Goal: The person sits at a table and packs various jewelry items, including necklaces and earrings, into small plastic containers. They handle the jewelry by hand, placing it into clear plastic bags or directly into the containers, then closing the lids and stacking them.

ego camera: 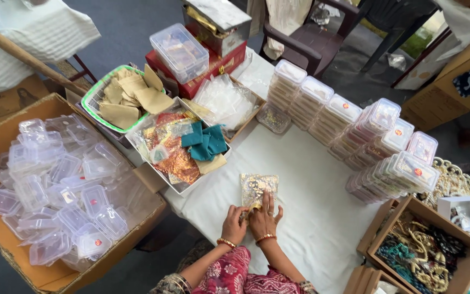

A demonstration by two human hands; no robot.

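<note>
Here, a small clear plastic pouch of gold-coloured trinkets (258, 189) is pressed flat on the white cloth-covered table (311, 218) by the left hand (235, 224) and right hand (265, 216), fingers spread, unboxed, while stacks of filled clear lidded plastic boxes (354, 128) stand far right and a cardboard carton of empty clear boxes (55, 190) waits left.

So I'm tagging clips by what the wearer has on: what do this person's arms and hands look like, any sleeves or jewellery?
Both forearms are bare, with no sleeves reaching them. The left hand has a gold-and-red bangle at the wrist; the right hand has a similar bangle, red with gold. More thin bangles show higher up the left arm. No gloves. Rings are too small to tell.
</note>
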